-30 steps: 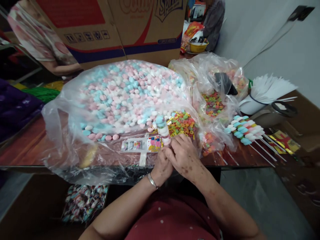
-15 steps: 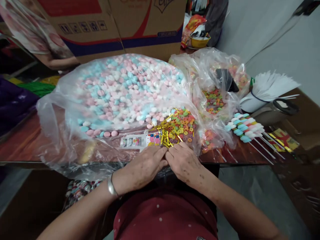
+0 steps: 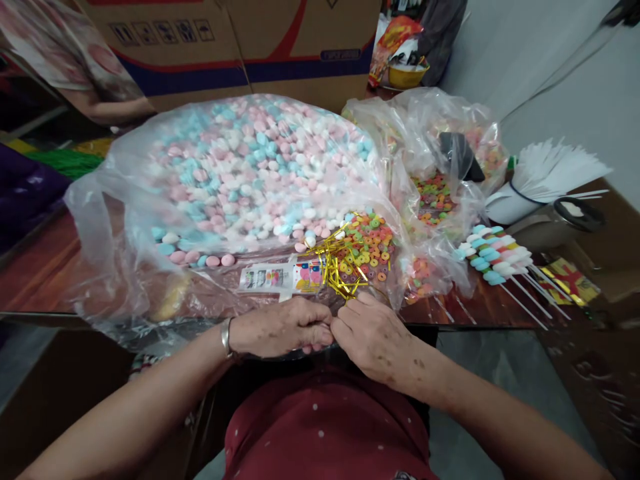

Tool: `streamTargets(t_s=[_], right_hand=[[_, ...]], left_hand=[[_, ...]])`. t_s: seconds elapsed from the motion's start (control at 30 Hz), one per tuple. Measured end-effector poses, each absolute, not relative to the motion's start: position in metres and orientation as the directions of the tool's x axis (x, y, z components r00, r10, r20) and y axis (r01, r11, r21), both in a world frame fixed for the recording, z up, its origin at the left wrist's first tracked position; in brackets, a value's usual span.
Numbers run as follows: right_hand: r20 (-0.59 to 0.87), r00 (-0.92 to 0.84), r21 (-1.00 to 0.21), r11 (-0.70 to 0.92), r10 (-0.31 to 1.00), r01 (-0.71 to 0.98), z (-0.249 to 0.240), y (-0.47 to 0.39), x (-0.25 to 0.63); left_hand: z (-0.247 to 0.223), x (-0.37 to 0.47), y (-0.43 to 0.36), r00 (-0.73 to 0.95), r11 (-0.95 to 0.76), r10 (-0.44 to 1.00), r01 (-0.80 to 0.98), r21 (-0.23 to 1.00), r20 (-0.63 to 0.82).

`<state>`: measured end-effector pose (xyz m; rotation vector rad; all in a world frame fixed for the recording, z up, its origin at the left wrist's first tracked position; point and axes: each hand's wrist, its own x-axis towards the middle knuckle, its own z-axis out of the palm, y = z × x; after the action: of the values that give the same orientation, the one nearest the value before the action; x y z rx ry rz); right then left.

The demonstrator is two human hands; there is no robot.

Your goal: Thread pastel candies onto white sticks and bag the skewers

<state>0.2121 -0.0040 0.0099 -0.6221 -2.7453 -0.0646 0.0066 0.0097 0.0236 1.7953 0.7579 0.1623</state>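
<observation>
A big printed carton [image 3: 305,83] backs the room along the far edge of the worktop [image 3: 30,283], with a person's arm [image 3: 105,111] beside it at the far left corner. From my remote seat I watch 2 bare hands at the near edge, right of its middle. The left hand [image 3: 283,327] is curled, its fingertips bunched against the right hand [image 3: 377,337], whose fingers fold inward. I cannot tell whether anything is pinched between them; the knuckles block my view.

Just beyond the fingers, close to the near edge, gold ties [image 3: 345,275] lie heaped on ring-shaped sweets [image 3: 375,243] and overlap the right end of a printed packet [image 3: 280,277]. My worry is that a careless pull could lift several tangled ties and drag rings along. If the pinch is weak, a small thing could slip into the dark gap below the near edge.

The bracelet [image 3: 227,337] on the left wrist worries me too: it sits near the thin plastic of the marshmallow bag [image 3: 260,173], and a snag could tug the loose marshmallows [image 3: 193,257] toward that edge. Near the near right corner, the loaded sticks [image 3: 495,253] point their bare ends at the near edge, so a swinging right forearm could knock them askew.
</observation>
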Motion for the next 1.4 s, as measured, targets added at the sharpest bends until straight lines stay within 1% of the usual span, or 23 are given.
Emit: streamTargets(t_s=[0.03,0.07,0.13,0.2,0.23,0.27,0.3,0.33,0.37,0.43,0.47,0.5,0.53,0.57,0.63,0.7,0.77,0.93,1.03,1.13,1.2,1.3,1.4], right_hand=[[0.296,-0.855,-0.065,0.902,0.425,0.426,0.011,-0.003,0.214],[0.258,-0.856,-0.120,0.894,0.449,0.432,0.011,-0.001,0.216],[0.152,-0.836,-0.289,0.833,0.527,0.472,0.013,0.003,0.219],[0.026,-0.783,-0.518,0.679,0.621,0.520,0.016,0.008,0.221],[-0.028,-0.757,-0.631,0.576,0.653,0.520,0.017,0.010,0.222],[-0.072,-0.744,-0.733,0.471,0.665,0.491,0.019,0.014,0.224],[-0.102,-0.737,-0.816,0.368,0.668,0.446,0.019,0.018,0.225],[-0.114,-0.720,-0.874,0.276,0.684,0.401,0.019,0.023,0.226],[-0.107,-0.681,-0.907,0.210,0.725,0.366,0.018,0.028,0.228],[-0.062,-0.530,-0.899,0.184,0.846,0.399,0.011,0.041,0.228],[-0.014,-0.435,-0.846,0.221,0.900,0.485,0.006,0.047,0.227],[0.044,-0.364,-0.750,0.271,0.931,0.604,0.001,0.052,0.225],[0.098,-0.328,-0.616,0.317,0.939,0.721,-0.005,0.056,0.222],[0.132,-0.325,-0.469,0.348,0.936,0.812,-0.011,0.059,0.219],[0.156,-0.345,-0.226,0.373,0.926,0.900,-0.021,0.061,0.211],[0.154,-0.353,-0.101,0.370,0.923,0.923,-0.029,0.062,0.207],[0.170,-0.348,-0.052,0.362,0.922,0.931,-0.033,0.062,0.206],[0.285,-0.381,-0.028,0.405,0.880,0.914,-0.034,0.067,0.218],[0.324,-0.366,-0.059,0.405,0.872,0.912,-0.033,0.069,0.222],[0.371,-0.346,-0.176,0.431,0.862,0.885,-0.028,0.066,0.221],[0.387,-0.327,-0.335,0.462,0.862,0.821,-0.023,0.061,0.217],[0.318,-0.337,-0.612,0.463,0.886,0.641,-0.015,0.052,0.212],[0.176,-0.355,-0.820,0.336,0.918,0.464,-0.012,0.045,0.210]], left_hand=[[0.025,0.008,0.007,0.774,-0.327,0.607,0.448,0.832,-0.178],[0.026,0.010,0.003,0.770,-0.487,0.633,0.478,0.731,-0.082],[0.025,0.014,-0.004,0.764,-0.712,0.635,0.523,0.468,0.112],[0.020,0.017,-0.010,0.754,-0.803,0.595,0.543,0.245,0.277],[0.016,0.018,-0.012,0.744,-0.821,0.568,0.545,0.171,0.351],[0.012,0.017,-0.014,0.728,-0.828,0.545,0.546,0.130,0.415],[0.007,0.016,-0.014,0.701,-0.824,0.541,0.553,0.125,0.465],[0.003,0.015,-0.013,0.659,-0.807,0.564,0.568,0.163,0.497],[0.000,0.013,-0.012,0.596,-0.770,0.619,0.590,0.243,0.512],[-0.001,0.010,-0.007,0.397,-0.600,0.796,0.615,0.512,0.456],[0.000,0.010,-0.004,0.279,-0.465,0.885,0.579,0.670,0.374],[0.002,0.011,-0.001,0.174,-0.306,0.952,0.497,0.812,0.252],[0.005,0.012,0.001,0.099,-0.139,0.989,0.376,0.916,0.110],[0.008,0.014,0.003,0.058,0.015,0.998,0.234,0.972,-0.029],[0.012,0.018,0.006,0.058,0.231,0.972,-0.035,0.972,-0.229],[0.012,0.022,0.009,0.092,0.331,0.943,-0.204,0.921,-0.319],[0.009,0.025,0.011,0.129,0.374,0.927,-0.289,0.881,-0.351],[-0.003,0.031,0.017,0.196,0.403,0.915,-0.388,0.829,-0.353],[-0.006,0.039,0.021,0.212,0.400,0.916,-0.413,0.818,-0.341],[-0.006,0.048,0.023,0.234,0.400,0.915,-0.431,0.809,-0.328],[-0.006,0.053,0.024,0.252,0.398,0.915,-0.438,0.806,-0.315],[-0.007,0.055,0.025,0.270,0.403,0.912,-0.439,0.803,-0.309],[-0.008,0.054,0.026,0.269,0.418,0.905,-0.425,0.803,-0.328]])
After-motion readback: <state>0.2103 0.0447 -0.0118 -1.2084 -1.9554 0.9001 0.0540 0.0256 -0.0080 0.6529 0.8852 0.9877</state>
